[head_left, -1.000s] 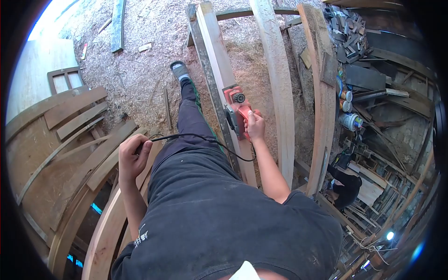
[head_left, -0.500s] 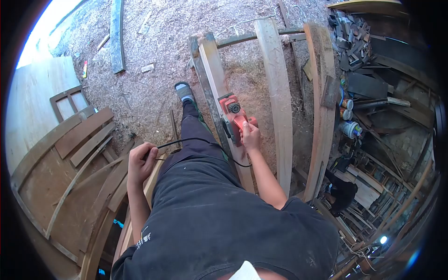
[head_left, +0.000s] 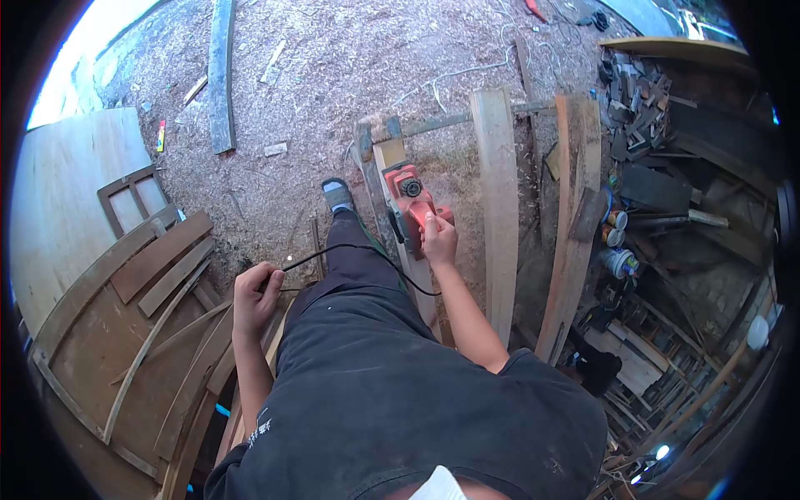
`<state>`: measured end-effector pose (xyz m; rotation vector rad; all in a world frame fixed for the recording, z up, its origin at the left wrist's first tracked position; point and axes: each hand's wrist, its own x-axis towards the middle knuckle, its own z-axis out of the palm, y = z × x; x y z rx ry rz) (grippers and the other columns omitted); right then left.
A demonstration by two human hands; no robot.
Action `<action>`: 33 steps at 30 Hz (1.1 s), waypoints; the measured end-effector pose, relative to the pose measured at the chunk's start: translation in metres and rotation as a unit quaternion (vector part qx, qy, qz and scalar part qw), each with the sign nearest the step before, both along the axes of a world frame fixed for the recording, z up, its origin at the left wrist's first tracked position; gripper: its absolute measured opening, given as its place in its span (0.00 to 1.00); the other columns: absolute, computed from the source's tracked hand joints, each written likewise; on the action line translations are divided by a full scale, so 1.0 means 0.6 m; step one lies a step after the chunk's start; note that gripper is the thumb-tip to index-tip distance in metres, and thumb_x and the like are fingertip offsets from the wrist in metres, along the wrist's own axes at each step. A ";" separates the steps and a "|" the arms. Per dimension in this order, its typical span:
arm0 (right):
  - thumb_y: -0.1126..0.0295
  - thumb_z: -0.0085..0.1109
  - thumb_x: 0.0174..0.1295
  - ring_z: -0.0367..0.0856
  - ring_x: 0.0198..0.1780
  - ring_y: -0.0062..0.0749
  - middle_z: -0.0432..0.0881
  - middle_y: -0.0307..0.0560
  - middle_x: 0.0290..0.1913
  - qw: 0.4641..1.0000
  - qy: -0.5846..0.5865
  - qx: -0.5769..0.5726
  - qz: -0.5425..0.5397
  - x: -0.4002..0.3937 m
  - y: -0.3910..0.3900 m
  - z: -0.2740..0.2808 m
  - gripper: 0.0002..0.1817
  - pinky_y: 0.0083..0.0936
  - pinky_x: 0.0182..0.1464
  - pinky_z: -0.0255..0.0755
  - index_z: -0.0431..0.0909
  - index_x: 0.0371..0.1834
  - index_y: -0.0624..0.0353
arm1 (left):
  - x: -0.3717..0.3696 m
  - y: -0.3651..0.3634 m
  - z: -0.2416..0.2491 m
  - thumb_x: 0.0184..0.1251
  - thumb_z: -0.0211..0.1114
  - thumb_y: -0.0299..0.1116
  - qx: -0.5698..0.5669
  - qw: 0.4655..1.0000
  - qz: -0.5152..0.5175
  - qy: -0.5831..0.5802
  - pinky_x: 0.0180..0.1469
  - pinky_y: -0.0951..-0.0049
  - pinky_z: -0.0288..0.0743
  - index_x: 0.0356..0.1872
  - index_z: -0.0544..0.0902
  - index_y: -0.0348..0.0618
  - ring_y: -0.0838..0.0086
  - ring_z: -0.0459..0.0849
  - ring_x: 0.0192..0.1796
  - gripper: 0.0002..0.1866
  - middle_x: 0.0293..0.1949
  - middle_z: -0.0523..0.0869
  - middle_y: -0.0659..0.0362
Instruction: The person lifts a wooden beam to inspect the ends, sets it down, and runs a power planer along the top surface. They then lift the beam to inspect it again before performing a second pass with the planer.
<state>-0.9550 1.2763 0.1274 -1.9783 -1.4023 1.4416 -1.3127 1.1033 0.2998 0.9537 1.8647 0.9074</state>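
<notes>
My right hand is wrapped round the handle of a red electric planer. The planer rests on a long narrow board, close to its far end. A black cable runs from the planer side across my thigh to my left hand, whose fingers are closed on it. To the right of the planer lies a wide pale plank, apart from the tool.
Further right is another thick beam with a short block on it. Offcuts and paint buckets are piled at the right. Boards lean at the left. My foot stands beside the board.
The planer and my right hand have moved nearer the far end of the narrow board. My view has shifted, so the boards sit lower in the frame. My left hand still holds the cable.
</notes>
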 end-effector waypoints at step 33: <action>0.50 0.51 0.79 0.72 0.14 0.21 0.83 0.43 0.24 0.983 0.160 -0.018 -0.086 -0.047 0.046 0.140 0.25 0.21 0.14 0.64 0.85 0.38 0.62 | 0.052 -0.292 0.063 0.75 0.67 0.28 0.068 0.975 0.174 0.116 0.31 0.72 0.65 0.31 0.80 0.34 0.76 0.71 0.26 0.11 0.23 0.75 0.59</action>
